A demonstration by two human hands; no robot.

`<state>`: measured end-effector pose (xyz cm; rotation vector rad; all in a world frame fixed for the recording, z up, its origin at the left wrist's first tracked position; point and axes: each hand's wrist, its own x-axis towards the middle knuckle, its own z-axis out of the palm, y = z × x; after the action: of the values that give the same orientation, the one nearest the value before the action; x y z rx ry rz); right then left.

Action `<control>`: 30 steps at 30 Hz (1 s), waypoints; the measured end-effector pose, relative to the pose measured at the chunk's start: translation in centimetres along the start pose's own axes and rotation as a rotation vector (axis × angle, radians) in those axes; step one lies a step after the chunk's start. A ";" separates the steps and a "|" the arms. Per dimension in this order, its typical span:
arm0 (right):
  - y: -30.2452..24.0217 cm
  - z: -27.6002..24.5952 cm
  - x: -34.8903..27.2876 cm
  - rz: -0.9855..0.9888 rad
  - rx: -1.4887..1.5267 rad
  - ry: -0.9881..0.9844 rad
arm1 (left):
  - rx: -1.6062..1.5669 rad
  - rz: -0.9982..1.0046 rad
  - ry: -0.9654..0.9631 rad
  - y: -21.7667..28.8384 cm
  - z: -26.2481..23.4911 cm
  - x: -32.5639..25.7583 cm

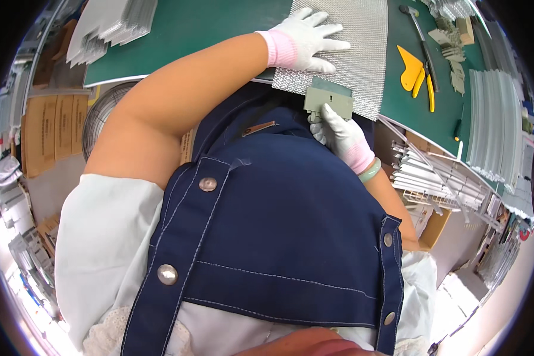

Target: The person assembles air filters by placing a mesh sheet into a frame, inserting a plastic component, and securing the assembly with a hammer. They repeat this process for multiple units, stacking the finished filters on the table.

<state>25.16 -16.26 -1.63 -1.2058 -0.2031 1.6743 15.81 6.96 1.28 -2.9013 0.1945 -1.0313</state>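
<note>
Head view: left hand spread wide over silvery sheet; right hand pinches grey plate; brown cartons bear printing.

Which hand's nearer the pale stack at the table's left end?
Left. The left hand, fingers spread over the silver sheet, is right of the stack; the right hand, gripping a grey plate, is farther right, nearer the body.

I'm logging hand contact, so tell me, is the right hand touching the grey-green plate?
Touching. The head view shows the gloved right hand gripping the grey-green plate at its lower edge, thumb lying over its face.
</note>
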 end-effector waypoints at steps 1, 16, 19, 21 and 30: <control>0.4 0.2 0.3 -0.094 -0.009 -0.007 | 0.086 -0.083 -0.176 0.3 0.6 -0.5; -0.5 1.9 1.2 -0.188 0.092 0.068 | 0.043 -0.285 -0.644 1.0 0.1 1.3; -0.5 1.9 1.0 -0.163 0.073 0.092 | -0.147 -0.458 -0.827 1.5 -0.3 4.5; -0.6 2.2 0.9 -0.167 0.055 0.131 | -0.098 -0.494 -0.748 2.6 0.2 4.3; -0.8 1.7 1.1 -0.147 0.061 0.106 | -0.119 -0.335 -0.717 0.9 0.1 3.2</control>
<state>24.35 -14.34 -1.04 -1.2012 -0.1699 1.4761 18.28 5.65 3.15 -3.2511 -0.2806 0.0640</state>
